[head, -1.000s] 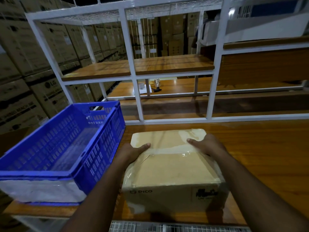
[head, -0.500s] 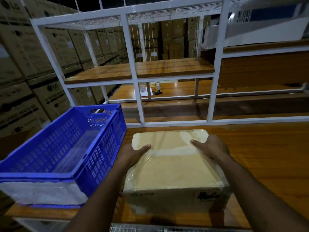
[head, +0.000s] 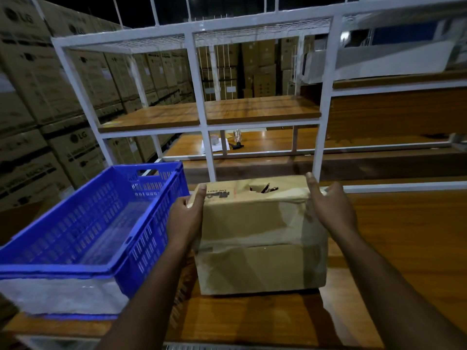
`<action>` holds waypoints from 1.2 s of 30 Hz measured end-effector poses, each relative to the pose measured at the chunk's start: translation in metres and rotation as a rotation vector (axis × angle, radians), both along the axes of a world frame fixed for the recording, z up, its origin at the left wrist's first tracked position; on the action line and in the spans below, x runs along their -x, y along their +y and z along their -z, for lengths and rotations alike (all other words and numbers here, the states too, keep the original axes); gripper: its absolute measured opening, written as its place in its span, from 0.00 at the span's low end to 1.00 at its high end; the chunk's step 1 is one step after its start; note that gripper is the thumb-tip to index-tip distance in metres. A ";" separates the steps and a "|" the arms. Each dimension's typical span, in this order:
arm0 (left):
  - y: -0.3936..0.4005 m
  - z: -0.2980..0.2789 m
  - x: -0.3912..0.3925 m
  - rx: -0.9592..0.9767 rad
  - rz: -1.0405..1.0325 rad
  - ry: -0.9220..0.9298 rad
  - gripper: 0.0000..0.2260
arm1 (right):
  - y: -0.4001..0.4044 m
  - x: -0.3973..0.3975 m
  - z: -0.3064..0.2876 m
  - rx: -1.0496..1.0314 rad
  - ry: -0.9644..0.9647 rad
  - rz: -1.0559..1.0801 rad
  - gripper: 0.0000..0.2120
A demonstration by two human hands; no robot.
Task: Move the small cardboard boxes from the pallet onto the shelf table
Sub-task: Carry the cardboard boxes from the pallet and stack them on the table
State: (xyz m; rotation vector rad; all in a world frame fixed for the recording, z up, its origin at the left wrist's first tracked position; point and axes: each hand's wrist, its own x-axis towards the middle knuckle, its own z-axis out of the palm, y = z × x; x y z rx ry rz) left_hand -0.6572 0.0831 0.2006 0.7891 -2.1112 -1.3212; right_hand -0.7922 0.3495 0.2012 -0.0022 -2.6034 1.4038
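Cardboard box [head: 260,238] tipped up on the wooden shelf table [head: 404,236], right of the blue crate [head: 83,223]. My left hand [head: 185,218] and right hand [head: 328,210] clamp its far top corners, fingers hidden. Torn, soft cardboard and slick wrap; I'd grip low.

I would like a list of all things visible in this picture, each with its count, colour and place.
cardboard box: one, tan, partly wrapped in clear film, on the wooden table, torn hole on its far face
crate: one, blue plastic, on the table left of the box
wooden table: one, brown, under the box and the crate
shelf frame: one, white metal, behind the box, with a wooden shelf board
stacked cartons: many, brown, at left and in the background
left hand: one, holds the box's left side
right hand: one, at the box's right upper corner
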 end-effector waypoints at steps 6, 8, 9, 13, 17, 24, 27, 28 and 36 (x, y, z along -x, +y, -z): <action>-0.021 -0.011 -0.005 -0.170 0.177 -0.185 0.30 | 0.008 0.009 -0.004 0.086 -0.202 -0.097 0.39; -0.025 -0.017 -0.005 -0.226 0.265 -0.271 0.30 | 0.007 0.010 -0.009 0.070 -0.293 -0.202 0.38; -0.025 -0.021 -0.004 -0.224 0.299 -0.315 0.31 | 0.006 0.008 -0.013 0.039 -0.328 -0.253 0.37; -0.017 -0.022 -0.001 -0.174 0.343 -0.377 0.44 | 0.003 0.007 -0.014 -0.042 -0.350 -0.308 0.40; -0.017 -0.015 0.003 -0.170 0.302 -0.329 0.41 | 0.000 0.010 -0.009 -0.007 -0.348 -0.296 0.35; -0.017 -0.008 0.010 -0.118 0.303 -0.276 0.13 | -0.001 0.010 -0.006 -0.034 -0.311 -0.301 0.29; -0.014 -0.008 0.008 -0.084 0.312 -0.259 0.11 | 0.000 0.007 -0.003 0.043 -0.295 -0.298 0.26; -0.014 -0.007 0.008 -0.078 0.313 -0.256 0.11 | 0.001 0.005 -0.003 0.077 -0.294 -0.297 0.25; -0.014 -0.002 0.006 -0.094 0.256 -0.229 0.17 | -0.001 -0.002 0.007 0.146 -0.180 -0.127 0.24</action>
